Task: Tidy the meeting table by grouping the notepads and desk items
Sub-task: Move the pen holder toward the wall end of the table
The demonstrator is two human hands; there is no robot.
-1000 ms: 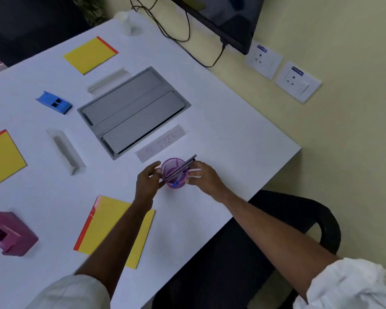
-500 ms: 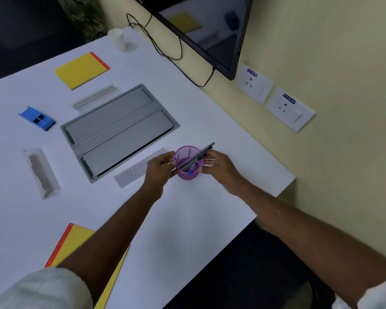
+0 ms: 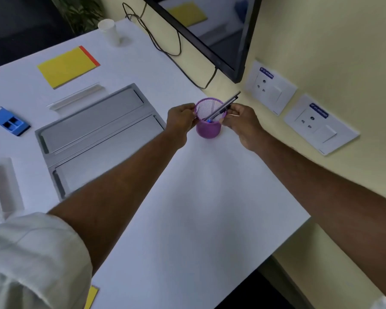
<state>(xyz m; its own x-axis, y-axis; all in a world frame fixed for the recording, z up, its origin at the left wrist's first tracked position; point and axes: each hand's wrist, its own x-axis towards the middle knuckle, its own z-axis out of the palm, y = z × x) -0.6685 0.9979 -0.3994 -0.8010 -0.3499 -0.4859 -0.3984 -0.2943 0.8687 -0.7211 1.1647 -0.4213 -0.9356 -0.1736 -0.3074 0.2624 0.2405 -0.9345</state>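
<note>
Purple mesh pen cup (image 3: 208,128) on white table (image 3: 198,208), left hand (image 3: 180,121) and right hand (image 3: 243,122) gripping its sides, dark pens (image 3: 224,107) leaning inside, beside grey recessed cable box (image 3: 94,130).

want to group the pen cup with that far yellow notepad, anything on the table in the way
Both hands, left hand and right hand, grip the purple mesh pen cup. Toward the yellow notepad with the orange edge lie the grey metal cable-box lid and a clear plastic strip.

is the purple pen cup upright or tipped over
Upright. The purple mesh cup shows its open rim on top, with pens leaning out over it, held between the left hand and right hand.
</note>
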